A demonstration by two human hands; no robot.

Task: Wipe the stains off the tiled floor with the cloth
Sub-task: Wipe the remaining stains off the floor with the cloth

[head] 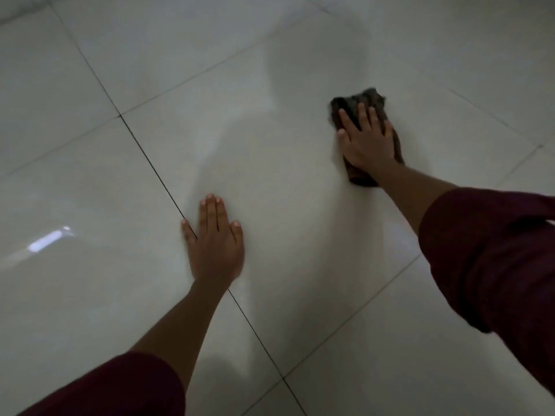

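Note:
A dark, crumpled cloth (354,102) lies on the pale glossy tiled floor (285,205) at the upper right. My right hand (368,142) presses flat on top of the cloth, fingers spread, covering its middle. My left hand (214,238) rests flat on the bare floor lower and to the left, fingers together, across a dark grout line (144,151). It holds nothing. No stain shows clearly in the dim light.
Large off-white tiles with thin grout lines fill the view. A bright reflection (48,240) glints on the floor at the left. Dark red sleeves (486,256) cover both forearms near the frame edges.

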